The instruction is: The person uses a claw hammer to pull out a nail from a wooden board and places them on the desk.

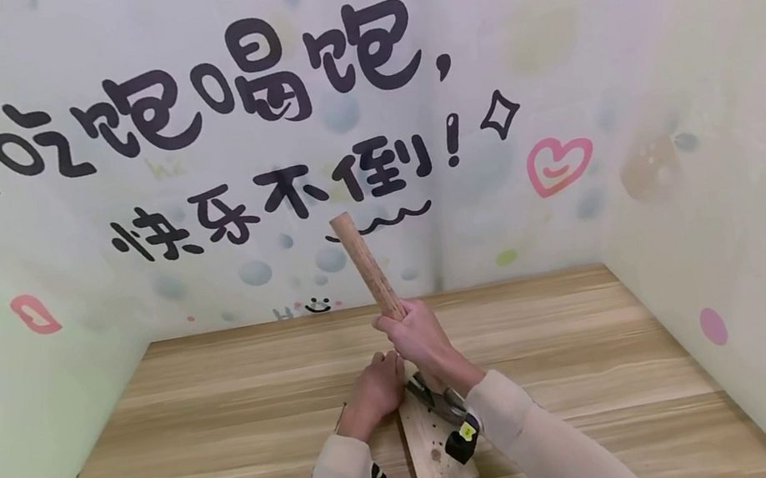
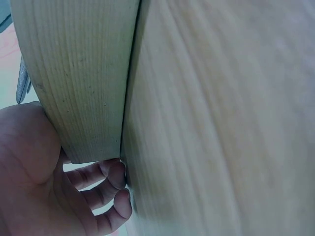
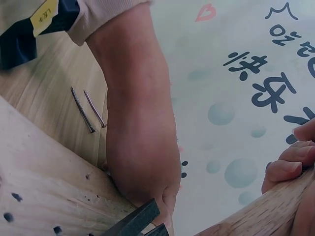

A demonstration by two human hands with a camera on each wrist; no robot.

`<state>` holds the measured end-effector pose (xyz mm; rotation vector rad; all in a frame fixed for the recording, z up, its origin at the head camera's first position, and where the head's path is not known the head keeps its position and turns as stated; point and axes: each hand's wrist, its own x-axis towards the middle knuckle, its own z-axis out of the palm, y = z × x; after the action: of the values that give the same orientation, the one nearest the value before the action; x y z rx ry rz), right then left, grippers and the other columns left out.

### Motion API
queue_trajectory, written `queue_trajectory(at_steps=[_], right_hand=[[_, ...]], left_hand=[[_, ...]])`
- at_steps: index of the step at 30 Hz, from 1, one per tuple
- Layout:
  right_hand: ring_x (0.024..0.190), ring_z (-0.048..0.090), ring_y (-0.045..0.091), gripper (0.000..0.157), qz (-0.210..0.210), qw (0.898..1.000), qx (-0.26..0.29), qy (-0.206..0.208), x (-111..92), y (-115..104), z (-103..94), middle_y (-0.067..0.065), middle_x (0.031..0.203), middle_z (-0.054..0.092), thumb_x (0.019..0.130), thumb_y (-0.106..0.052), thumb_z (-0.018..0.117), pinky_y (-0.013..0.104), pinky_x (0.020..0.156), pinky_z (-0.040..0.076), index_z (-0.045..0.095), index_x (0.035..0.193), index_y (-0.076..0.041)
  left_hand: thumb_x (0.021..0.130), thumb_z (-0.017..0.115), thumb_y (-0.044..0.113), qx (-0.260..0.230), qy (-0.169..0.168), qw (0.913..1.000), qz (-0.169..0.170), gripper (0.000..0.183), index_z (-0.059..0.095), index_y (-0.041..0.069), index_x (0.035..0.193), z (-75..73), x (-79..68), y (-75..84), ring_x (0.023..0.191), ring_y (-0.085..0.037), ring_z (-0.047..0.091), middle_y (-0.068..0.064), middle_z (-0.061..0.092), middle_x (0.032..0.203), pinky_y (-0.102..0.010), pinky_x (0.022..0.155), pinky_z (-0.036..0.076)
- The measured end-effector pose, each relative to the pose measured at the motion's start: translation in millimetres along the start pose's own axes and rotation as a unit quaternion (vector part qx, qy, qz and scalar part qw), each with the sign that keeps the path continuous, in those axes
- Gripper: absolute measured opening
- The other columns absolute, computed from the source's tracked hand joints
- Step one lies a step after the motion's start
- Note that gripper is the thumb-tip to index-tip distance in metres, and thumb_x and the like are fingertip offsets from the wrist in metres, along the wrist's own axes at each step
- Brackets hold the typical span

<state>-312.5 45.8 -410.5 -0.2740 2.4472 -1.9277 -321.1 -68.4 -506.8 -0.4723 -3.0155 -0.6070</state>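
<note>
Wooden board [image 1: 428, 443] lies on table [image 1: 230, 417], holes in top. Two loose nails [image 3: 82, 109] beside the board. Hammer [image 1: 371, 270] head-down over the board, handle up; can't tell if claw has a nail. Left hand [image 1: 375, 386] curled round the board's far end; right hand [image 1: 421, 338] wrapped tight on handle above the board. If prying: brace the board hard, seat claw fully, lever steadily, no jerking.

Pale walls [image 1: 729, 215] around the wood-grain table [image 1: 230, 417] carry 2 lines of black lettering [image 1: 289, 176] and 2 pink hearts [image 1: 560, 165].
</note>
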Motion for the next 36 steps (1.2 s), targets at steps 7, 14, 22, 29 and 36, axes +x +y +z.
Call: queue_trajectory(at_steps=[7, 14, 22, 29, 36], right_hand=[[0.043, 0.039, 0.009, 0.017, -0.029, 1.0, 0.006, 0.004, -3, 2, -3.6, -0.005, 0.051, 0.041, 0.089, -0.02, 0.062, 0.024, 0.04, 0.031, 0.06, 0.076, -0.01], [0.042, 0.04, 0.009, 0.018, -0.059, 0.998, 0.035, -0.009, -11, 3, -11.0, -0.005, 0.05, 0.042, 0.09, -0.018, 0.063, 0.025, 0.04, 0.032, 0.064, 0.084, -0.002], [0.043, 0.037, 0.01, 0.016, -0.062, 0.995, 0.071, -0.027, -23, 5, -18.9, -0.004, 0.051, 0.041, 0.092, -0.017, 0.061, 0.024, 0.041, 0.031, 0.062, 0.088, -0.001], [0.043, 0.04, 0.009, 0.016, -0.093, 0.991, 0.087, -0.026, -33, 6, -23.8, -0.003, 0.052, 0.043, 0.092, -0.012, 0.06, 0.024, 0.041, 0.032, 0.059, 0.081, 0.0], [0.043, 0.038, 0.007, 0.017, -0.101, 0.985, 0.139, -0.025, -42, 10, -33.1, -0.003, 0.052, 0.042, 0.095, -0.009, 0.059, 0.022, 0.041, 0.031, 0.056, 0.082, 0.002]], left_hand=[[0.108, 0.036, 0.015, 0.005, -0.001, 1.0, 0.002, 0.026, 0.055, -0.001, 0.103, 1.1, 1.2, -0.4, 0.068, -0.022, 0.049, -0.013, 0.05, 0.085, -0.04, 0.062, 0.048], [0.109, 0.032, 0.017, 0.009, -0.011, 0.9999, -0.003, 0.032, 0.056, -0.002, 0.105, 2.0, 5.0, 1.2, 0.078, -0.026, 0.054, -0.017, 0.055, 0.091, -0.043, 0.071, 0.051], [0.109, 0.03, 0.019, 0.009, -0.027, 0.9996, -0.008, 0.034, 0.056, -0.003, 0.111, 2.2, 5.6, 0.2, 0.086, -0.026, 0.056, -0.018, 0.058, 0.1, -0.044, 0.079, 0.052], [0.11, 0.027, 0.024, -0.021, -0.025, 0.9992, -0.023, 0.041, 0.056, -0.004, 0.118, 3.1, 3.1, -0.7, 0.093, -0.03, 0.06, -0.023, 0.058, 0.11, -0.047, 0.084, 0.051], [0.109, 0.03, 0.024, -0.022, -0.016, 0.9992, -0.028, 0.042, 0.056, -0.005, 0.124, 2.4, 1.0, 3.1, 0.105, -0.036, 0.062, -0.026, 0.058, 0.119, -0.049, 0.09, 0.051]])
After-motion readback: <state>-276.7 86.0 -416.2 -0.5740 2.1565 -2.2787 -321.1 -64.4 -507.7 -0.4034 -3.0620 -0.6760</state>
